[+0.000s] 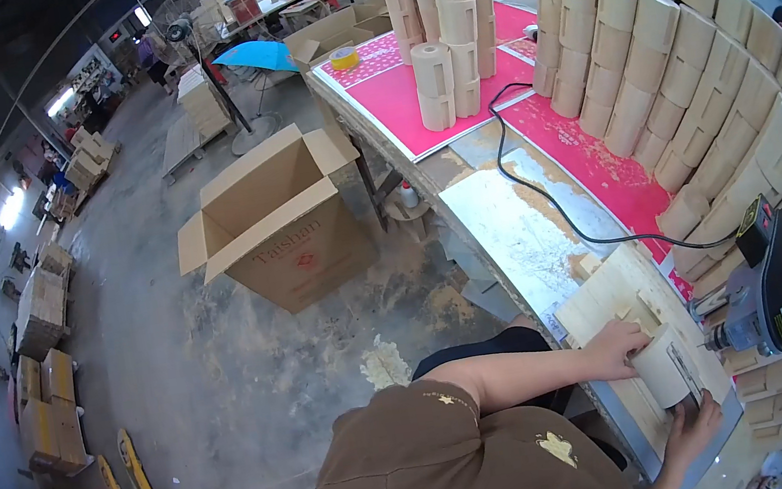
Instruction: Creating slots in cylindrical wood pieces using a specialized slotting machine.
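Observation:
A pale wooden half-round block (661, 371) with a slot along its side lies on a plywood jig board (591, 308) at the bench's near right. My left hand (617, 349) grips its far left end, fingers curled over it. At its near end my right hand (692, 428) holds the lower edge between thumb and fingers. Just right of the block, a dark corded power drill (772, 289) lies sideways with its chuck (718, 337) pointing at the block. Its black cable (557, 204) runs back across the bench.
Tall stacks of similar wooden blocks (651, 23) line the right side; more columns (446, 34) stand on pink sheeting (401, 119). Yellow tape (344, 58) lies at the bench's far corner. An opened cardboard box (288, 230) sits on the floor at left, beyond it a fan (254, 133).

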The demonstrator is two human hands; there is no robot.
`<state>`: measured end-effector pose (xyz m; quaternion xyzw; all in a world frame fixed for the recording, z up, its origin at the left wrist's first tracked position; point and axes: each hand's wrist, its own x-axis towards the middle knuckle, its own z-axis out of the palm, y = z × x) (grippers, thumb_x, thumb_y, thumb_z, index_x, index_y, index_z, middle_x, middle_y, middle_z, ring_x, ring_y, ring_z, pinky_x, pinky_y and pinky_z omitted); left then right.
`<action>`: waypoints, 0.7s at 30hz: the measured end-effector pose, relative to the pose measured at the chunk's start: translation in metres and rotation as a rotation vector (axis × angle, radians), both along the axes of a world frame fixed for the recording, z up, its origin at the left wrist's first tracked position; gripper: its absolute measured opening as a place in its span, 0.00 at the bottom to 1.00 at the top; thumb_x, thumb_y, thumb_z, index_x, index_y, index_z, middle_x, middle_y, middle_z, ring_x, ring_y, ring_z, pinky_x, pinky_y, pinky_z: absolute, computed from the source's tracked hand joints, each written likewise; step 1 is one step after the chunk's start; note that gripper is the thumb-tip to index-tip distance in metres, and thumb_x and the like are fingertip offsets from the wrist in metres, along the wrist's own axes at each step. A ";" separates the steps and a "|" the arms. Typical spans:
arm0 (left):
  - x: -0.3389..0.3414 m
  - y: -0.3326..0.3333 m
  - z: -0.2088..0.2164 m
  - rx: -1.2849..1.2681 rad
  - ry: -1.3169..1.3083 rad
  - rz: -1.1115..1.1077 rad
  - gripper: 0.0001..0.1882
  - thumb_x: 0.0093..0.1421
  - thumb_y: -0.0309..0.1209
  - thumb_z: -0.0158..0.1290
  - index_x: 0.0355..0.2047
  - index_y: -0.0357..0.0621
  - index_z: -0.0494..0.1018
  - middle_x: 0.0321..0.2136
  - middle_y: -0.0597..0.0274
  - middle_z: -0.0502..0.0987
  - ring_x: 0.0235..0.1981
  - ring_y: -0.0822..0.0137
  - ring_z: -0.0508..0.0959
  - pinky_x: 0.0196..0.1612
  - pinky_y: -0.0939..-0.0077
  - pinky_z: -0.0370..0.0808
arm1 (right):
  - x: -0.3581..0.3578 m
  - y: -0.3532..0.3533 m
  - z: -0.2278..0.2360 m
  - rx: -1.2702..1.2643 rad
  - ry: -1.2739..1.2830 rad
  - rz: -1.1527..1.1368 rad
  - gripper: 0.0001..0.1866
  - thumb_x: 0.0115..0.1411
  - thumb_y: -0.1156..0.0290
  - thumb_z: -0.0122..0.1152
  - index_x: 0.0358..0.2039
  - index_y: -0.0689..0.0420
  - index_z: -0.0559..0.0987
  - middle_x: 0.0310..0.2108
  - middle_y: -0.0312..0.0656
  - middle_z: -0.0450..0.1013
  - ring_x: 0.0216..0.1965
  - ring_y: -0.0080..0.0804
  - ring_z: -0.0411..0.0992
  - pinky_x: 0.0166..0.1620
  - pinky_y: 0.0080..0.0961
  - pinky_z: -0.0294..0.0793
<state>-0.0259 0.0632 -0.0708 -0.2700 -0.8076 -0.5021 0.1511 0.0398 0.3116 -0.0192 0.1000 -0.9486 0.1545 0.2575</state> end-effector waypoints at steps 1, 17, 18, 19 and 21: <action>0.000 0.000 0.000 0.000 -0.006 -0.003 0.24 0.34 0.34 0.64 0.34 0.46 0.69 0.27 0.64 0.67 0.34 0.59 0.69 0.38 0.65 0.62 | 0.000 0.000 0.001 -0.003 -0.032 -0.010 0.25 0.52 0.62 0.59 0.48 0.60 0.69 0.40 0.51 0.67 0.43 0.52 0.62 0.45 0.43 0.61; 0.000 0.001 0.001 0.008 0.024 0.007 0.23 0.34 0.34 0.63 0.34 0.46 0.69 0.26 0.64 0.67 0.33 0.59 0.69 0.37 0.65 0.62 | 0.001 0.002 -0.001 -0.013 -0.009 -0.002 0.26 0.53 0.59 0.59 0.48 0.60 0.69 0.41 0.52 0.67 0.43 0.53 0.62 0.45 0.44 0.61; 0.000 0.001 0.001 0.013 0.026 0.008 0.23 0.35 0.34 0.63 0.33 0.46 0.69 0.26 0.63 0.67 0.33 0.59 0.69 0.36 0.65 0.62 | 0.000 0.002 -0.002 -0.008 -0.014 -0.007 0.26 0.52 0.60 0.59 0.48 0.60 0.69 0.41 0.52 0.67 0.43 0.53 0.62 0.45 0.44 0.61; 0.001 0.001 0.001 0.018 0.028 0.009 0.23 0.35 0.34 0.63 0.33 0.45 0.69 0.26 0.63 0.67 0.32 0.59 0.69 0.36 0.65 0.62 | 0.000 0.003 -0.003 -0.003 -0.018 -0.012 0.26 0.52 0.60 0.59 0.48 0.60 0.69 0.42 0.52 0.67 0.43 0.53 0.62 0.45 0.44 0.61; 0.001 0.000 0.002 0.025 0.043 0.014 0.23 0.35 0.34 0.63 0.33 0.45 0.69 0.26 0.63 0.67 0.32 0.59 0.69 0.36 0.65 0.62 | -0.001 0.005 -0.005 0.005 -0.011 -0.007 0.26 0.52 0.61 0.59 0.48 0.60 0.69 0.42 0.52 0.67 0.43 0.53 0.62 0.45 0.44 0.61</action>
